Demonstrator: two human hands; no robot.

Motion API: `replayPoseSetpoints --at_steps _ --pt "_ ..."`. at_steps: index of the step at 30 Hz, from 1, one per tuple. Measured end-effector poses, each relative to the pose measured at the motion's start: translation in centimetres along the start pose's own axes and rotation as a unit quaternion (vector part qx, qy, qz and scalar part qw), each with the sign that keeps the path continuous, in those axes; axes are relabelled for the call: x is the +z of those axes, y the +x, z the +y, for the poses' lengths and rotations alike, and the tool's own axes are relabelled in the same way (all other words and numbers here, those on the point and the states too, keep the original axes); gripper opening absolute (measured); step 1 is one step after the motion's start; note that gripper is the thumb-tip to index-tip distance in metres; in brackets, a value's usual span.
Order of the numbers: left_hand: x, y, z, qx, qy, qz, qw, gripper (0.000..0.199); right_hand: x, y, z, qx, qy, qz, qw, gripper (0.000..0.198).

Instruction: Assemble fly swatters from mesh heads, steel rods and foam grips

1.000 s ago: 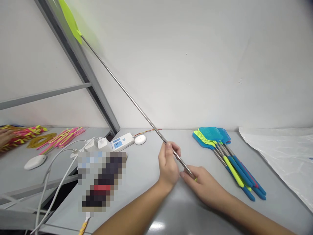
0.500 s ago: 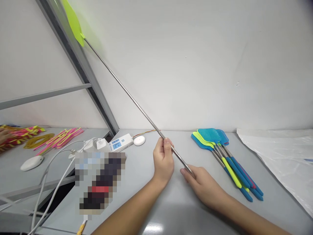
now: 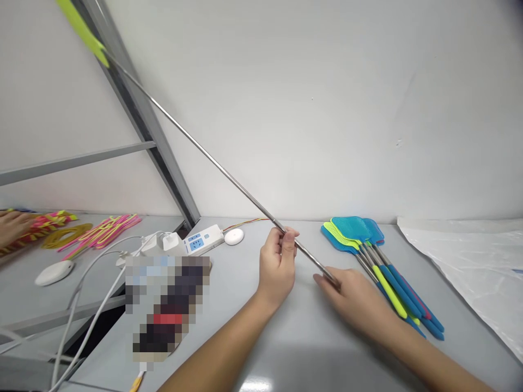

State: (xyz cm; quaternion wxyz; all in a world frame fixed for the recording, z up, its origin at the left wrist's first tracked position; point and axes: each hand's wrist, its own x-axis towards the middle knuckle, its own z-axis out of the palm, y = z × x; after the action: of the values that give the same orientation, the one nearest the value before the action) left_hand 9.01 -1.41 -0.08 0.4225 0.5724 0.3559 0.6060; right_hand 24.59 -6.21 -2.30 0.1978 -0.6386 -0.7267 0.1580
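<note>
A fly swatter [image 3: 220, 166] with a long metal rod slants from lower right to upper left, its yellow-green head partly beyond the top edge and blurred. My left hand [image 3: 278, 264] is closed round the rod, fingers wrapped and thumb up. Lower down, my right hand [image 3: 351, 294] grips the near end, so the handle is hidden in it. Right of my hands, a pile of fly swatters [image 3: 378, 267] in blue, yellow-green and some red lies on the table, heads toward the wall. My right forearm covers part of their handles.
A white power strip [image 3: 203, 239] and a round white device [image 3: 234, 236] lie near the wall. Left are cables [image 3: 87, 305], a metal frame [image 3: 134, 103], pink and yellow cords [image 3: 104, 234] and another person's hand [image 3: 15, 226]. White sheeting [image 3: 466, 261] covers the right side; a pixelated object [image 3: 171, 305] lies front left.
The swatter's head has swung left and the rod lies at a flatter slant. My right hand has moved right and my left slightly right. The other person's hand shows more at the left edge.
</note>
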Motion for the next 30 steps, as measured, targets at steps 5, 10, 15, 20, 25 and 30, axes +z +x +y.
replayPoseSetpoints --at_steps 5,10,15,20,25,30 --pt "-0.1 0.1 0.7 -0.018 0.004 -0.056 0.998 0.029 -1.4 0.9 2.0 0.025 -0.072 0.041 0.996 0.038" --pt "0.1 -0.3 0.8 -0.025 -0.011 -0.075 0.997 0.029 -2.6 1.4 3.1 0.061 -0.099 0.076 0.99 0.037" --pt "0.5 -0.9 0.6 -0.045 -0.022 -0.116 0.992 0.03 -3.8 1.5 4.0 0.093 -0.126 0.125 0.98 0.04" --pt "0.7 -0.9 0.4 -0.067 -0.016 -0.168 0.983 0.033 -4.1 1.8 5.2 0.098 -0.161 0.144 0.971 0.037" --pt "0.9 -0.7 0.1 -0.095 0.001 -0.235 0.967 0.038 -3.6 1.8 4.8 0.088 -0.163 0.136 0.973 0.035" --pt "1.3 -0.8 0.0 -0.104 -0.006 -0.249 0.963 0.04 -3.1 1.9 4.0 0.061 -0.143 0.138 0.978 0.039"
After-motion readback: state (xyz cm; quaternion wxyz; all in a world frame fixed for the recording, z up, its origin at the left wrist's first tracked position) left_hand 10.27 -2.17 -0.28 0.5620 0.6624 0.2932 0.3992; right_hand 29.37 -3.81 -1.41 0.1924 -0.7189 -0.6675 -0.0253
